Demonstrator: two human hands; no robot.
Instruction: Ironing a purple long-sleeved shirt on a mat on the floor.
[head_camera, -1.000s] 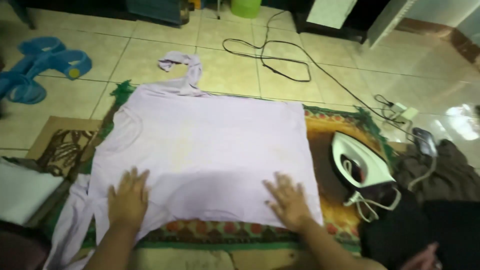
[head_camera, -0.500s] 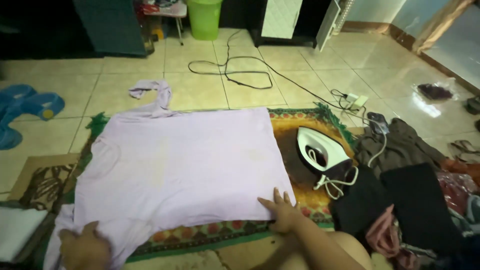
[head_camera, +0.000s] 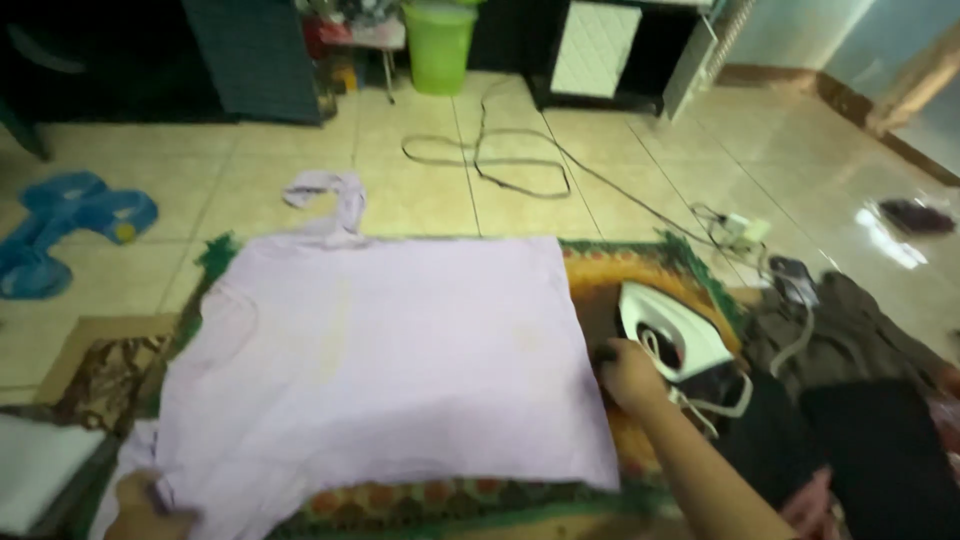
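Your left hand (head_camera: 140, 505) sits at the bottom edge of the view, fingers curled and gripping the near left corner of a pale lilac shirt (head_camera: 380, 360). The shirt lies spread flat between your hands on a patterned mat (head_camera: 610, 270) with a green fringe; its far edge runs straight across, well ahead of both hands, and one sleeve trails off the mat onto the tiled floor (head_camera: 250, 180).

Your right hand (head_camera: 628, 372) rests just past the shirt's right edge, on the bare orange part of the mat, right beside a white iron (head_camera: 675, 335) lying on its side. The fingers look loosely bent (blur hides whether they touch the iron's handle), so you cannot tell if they hold anything.

To the right of that hand, dark clothes (head_camera: 850, 400) crowd the mat's edge. Ahead of both hands the tiles lie mostly open, crossed by a looping black cord (head_camera: 520, 165). A green bin (head_camera: 438, 45) stands far beyond.
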